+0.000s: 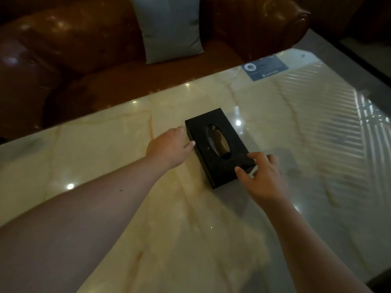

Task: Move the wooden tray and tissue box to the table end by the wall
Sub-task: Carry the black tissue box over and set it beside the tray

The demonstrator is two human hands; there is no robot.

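Observation:
A black tissue box (203, 132) with an oval slot on top lies flat and slantwise in the middle of the glossy marble table (131, 208). My left hand (169, 146) touches the box's far-left end, fingers against its side. My right hand (264, 178) is at the box's near-right end, thumb and fingers curled round that corner. Both hands bracket the box, which rests on the table. No wooden tray is in view.
A brown leather sofa (74, 45) with a grey cushion (169, 28) runs along the table's far edge. A dark printed card (266, 67) lies on the table's far right corner. Window-blind reflections streak the right side of the tabletop.

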